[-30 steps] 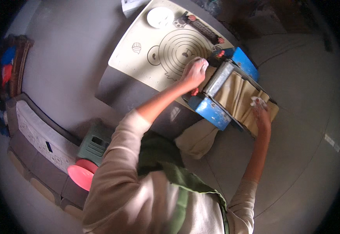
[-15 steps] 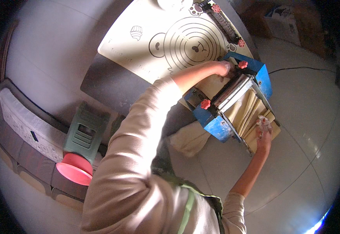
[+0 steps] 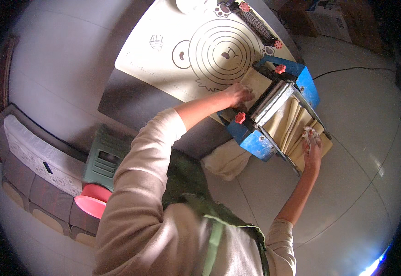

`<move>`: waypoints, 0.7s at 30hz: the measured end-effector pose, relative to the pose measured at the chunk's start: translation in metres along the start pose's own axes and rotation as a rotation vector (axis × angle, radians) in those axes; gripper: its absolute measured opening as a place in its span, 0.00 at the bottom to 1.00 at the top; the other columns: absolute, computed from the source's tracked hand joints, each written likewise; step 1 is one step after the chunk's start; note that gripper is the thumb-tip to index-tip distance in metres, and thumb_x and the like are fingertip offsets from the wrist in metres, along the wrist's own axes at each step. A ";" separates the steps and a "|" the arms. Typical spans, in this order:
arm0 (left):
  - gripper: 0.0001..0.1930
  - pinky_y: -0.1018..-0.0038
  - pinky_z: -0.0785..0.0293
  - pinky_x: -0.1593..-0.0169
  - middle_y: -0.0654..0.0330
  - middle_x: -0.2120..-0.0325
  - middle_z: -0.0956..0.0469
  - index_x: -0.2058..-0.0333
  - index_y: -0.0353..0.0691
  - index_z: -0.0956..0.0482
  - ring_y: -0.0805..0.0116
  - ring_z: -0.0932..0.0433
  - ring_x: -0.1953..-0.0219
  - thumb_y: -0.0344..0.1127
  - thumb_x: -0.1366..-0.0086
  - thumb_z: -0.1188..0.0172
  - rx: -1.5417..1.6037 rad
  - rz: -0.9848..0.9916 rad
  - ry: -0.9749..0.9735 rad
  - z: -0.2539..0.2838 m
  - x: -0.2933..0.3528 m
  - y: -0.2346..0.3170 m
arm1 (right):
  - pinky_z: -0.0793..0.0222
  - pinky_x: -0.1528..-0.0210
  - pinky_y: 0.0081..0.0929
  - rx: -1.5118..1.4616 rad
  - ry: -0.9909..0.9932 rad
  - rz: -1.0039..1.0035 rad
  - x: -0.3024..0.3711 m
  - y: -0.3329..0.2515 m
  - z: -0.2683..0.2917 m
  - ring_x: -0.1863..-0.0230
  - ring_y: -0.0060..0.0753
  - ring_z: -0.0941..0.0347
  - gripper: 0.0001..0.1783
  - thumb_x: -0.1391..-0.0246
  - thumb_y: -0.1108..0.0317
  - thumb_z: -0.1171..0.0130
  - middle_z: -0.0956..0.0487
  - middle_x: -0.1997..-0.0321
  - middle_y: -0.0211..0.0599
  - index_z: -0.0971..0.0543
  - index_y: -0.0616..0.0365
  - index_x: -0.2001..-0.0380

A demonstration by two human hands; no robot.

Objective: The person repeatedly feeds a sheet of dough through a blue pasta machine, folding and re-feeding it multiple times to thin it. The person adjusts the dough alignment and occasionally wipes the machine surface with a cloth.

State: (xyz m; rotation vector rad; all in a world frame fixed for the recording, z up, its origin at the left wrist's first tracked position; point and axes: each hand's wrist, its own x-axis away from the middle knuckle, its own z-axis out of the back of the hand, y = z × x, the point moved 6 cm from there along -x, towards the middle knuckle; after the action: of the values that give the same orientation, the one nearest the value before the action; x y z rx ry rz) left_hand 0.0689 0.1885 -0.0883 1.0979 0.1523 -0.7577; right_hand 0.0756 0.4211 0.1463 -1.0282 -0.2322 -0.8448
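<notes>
Home, apparently: sofa (image 3: 39,184), green plastic stool (image 3: 98,170), tiled floor (image 3: 338,184).

Blue and cream

Blue on the roller machine's sides (image 3: 254,143), red on its knobs (image 3: 280,69), tan on the folded sheet (image 3: 286,122); cream with dark concentric rings on the mat (image 3: 138,53); green on the stool (image 3: 98,172); pink on the basin (image 3: 90,206).

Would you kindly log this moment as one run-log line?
left hand: left of metal roller, grip unclear | right hand: on folded dough | blue-sided machine: around roller | patterned mat: beyond left hand
</notes>
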 end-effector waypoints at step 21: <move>0.09 0.62 0.30 0.68 0.45 0.78 0.28 0.73 0.32 0.33 0.52 0.25 0.71 0.33 0.39 0.54 0.146 0.614 0.074 0.081 0.017 0.049 | 0.31 0.61 0.20 -0.054 -0.108 -0.033 -0.009 0.013 0.009 0.59 0.27 0.29 0.21 0.48 0.59 0.43 0.27 0.57 0.34 0.30 0.61 0.55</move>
State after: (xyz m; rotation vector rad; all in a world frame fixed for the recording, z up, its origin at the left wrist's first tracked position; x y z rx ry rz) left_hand 0.0916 0.1233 -0.0211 1.2251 -0.1778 -0.1782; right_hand 0.0809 0.4359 0.1374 -1.1250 -0.3199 -0.8304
